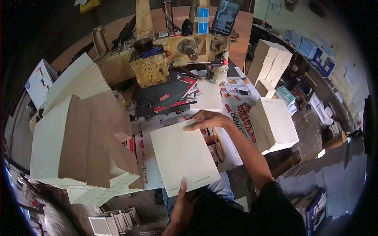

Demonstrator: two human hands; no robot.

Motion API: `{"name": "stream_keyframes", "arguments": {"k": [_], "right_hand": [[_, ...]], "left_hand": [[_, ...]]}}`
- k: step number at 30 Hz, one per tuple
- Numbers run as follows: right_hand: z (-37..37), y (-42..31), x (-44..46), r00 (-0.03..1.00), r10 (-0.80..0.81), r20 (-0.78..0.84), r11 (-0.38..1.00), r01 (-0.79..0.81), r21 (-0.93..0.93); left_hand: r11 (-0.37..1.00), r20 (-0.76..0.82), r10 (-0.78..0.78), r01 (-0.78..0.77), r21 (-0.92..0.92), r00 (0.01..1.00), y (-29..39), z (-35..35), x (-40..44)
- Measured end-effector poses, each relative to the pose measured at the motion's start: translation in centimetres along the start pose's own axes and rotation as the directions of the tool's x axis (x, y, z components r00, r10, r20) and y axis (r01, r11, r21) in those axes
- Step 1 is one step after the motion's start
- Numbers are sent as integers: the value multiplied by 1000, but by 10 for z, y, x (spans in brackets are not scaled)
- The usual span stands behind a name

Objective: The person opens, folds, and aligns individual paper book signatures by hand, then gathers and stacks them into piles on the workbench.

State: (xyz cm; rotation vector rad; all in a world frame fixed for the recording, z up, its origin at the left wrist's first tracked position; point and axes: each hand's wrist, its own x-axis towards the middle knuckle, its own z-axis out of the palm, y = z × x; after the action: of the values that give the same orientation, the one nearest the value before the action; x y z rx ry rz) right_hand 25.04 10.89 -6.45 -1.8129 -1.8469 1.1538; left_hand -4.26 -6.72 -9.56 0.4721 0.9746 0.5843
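Note:
A flat cream paper pad [183,155], with small print along its near edge, is held tilted over the front of the table between both hands. My right hand [208,119] grips its far edge, thumb on top and fingers partly hidden behind. My left hand [184,202] holds the near edge, its thumb on the face and the other fingers mostly out of sight underneath. Just beyond my right hand lies another pale stack of paper [210,98]. Black and red printed pieces [167,92] are spread to the left of that stack.
Tall paper stacks [75,133] fill the table's left side, and a white block of paper [278,124] stands at its right. Behind is a worn machine [151,67] bearing a dark drink glass [143,42] and a phone [225,16]. More stacks [269,59] rise at back right.

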Motion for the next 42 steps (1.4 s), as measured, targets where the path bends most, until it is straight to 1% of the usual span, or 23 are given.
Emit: {"name": "stream_keyframes", "arguments": {"k": [1, 5, 6, 9, 10, 12, 13, 15, 16, 20, 22, 24, 26, 27, 29, 30, 32, 33, 35, 38, 40, 41, 42], "right_hand": [[-1, -10, -12, 982, -173, -80, 985, 175, 14], [-2, -25, -23, 982, -182, -46, 977, 175, -121], [5, -16, -24, 944, -307, -120, 951, 310, 4], [15, -20, -45, 966, -225, -128, 970, 209, -125], [31, -16, -56, 906, -331, -266, 941, 339, -14], [42, -24, -87, 948, -221, -230, 971, 236, 42], [49, -25, -99, 945, -234, -227, 961, 260, 91], [56, -27, -113, 941, -256, -223, 959, 276, 64], [61, -25, -117, 941, -260, -218, 957, 281, 71], [76, -22, -125, 923, -202, -326, 904, 304, 301], [91, -9, -120, 849, -95, -519, 681, 436, 589], [91, -9, -135, 714, 82, -696, 858, 304, 414], [85, -27, -154, 857, 291, -426, 633, 161, 757], [76, -47, -164, 855, 290, -429, 630, 167, 759], [70, -87, -179, 983, 22, -183, -139, 184, 973], [76, -92, -174, 980, 38, -193, -150, 197, 969], [82, -100, -159, 925, 239, -296, 61, 290, 955], [85, -94, -150, 922, 246, -301, 53, 297, 953], [95, -73, -126, 940, 50, -339, 233, 319, 919], [103, -57, -111, 972, 90, -218, 17, 217, 976], [114, -39, -100, 959, 134, -251, 12, 252, 968], [112, -32, -103, 791, 214, -573, 583, 368, 724], [109, -25, -106, 562, 67, -824, 948, 222, 229]], "left_hand": [[1000, 33, -24, 24, 4, 999, 0, -3, 2], [995, 97, -59, 66, -74, 994, 7, -9, -1], [990, 114, -58, 72, -124, 992, 6, -11, -5], [940, 85, -27, 54, -338, 996, 4, -23, -16], [937, 70, -24, 47, -347, 997, 6, -27, -21], [997, -143, 47, -56, -60, 989, 5, -32, -37], [996, -161, 46, -58, -68, 986, 1, -35, -39], [907, -270, 402, -341, 246, 875, -7, -41, -43], [907, -279, 403, -339, 249, 872, -13, -43, -45], [539, -218, 832, -652, 533, 510, -20, -39, -39], [325, -47, 918, -676, 661, 395, -7, -36, -41], [65, 161, 946, -654, 754, 280, 26, -25, -45], [-208, 387, 903, -597, 775, 187, 59, -18, -50], [-350, 504, 854, -575, 740, 128, 71, -17, -50], [-588, 721, 692, -565, 578, 17, 86, -16, -45], [-684, 813, 581, -567, 458, -45, 93, -13, -41], [-882, 947, 291, -423, 209, -138, 104, 6, -46], [-867, 959, 282, -436, 242, -28, 99, 17, -54], [-892, 968, 249, -387, 233, 8, 93, 15, -45], [-904, 970, 217, -352, 242, 108, 82, 13, -34], [-837, 891, 278, -365, 408, 359, 74, 18, -28], [-740, 825, 276, -439, 510, 494, 66, 16, -17], [-737, 825, 273, -443, 510, 496, 62, 11, -17]]}}
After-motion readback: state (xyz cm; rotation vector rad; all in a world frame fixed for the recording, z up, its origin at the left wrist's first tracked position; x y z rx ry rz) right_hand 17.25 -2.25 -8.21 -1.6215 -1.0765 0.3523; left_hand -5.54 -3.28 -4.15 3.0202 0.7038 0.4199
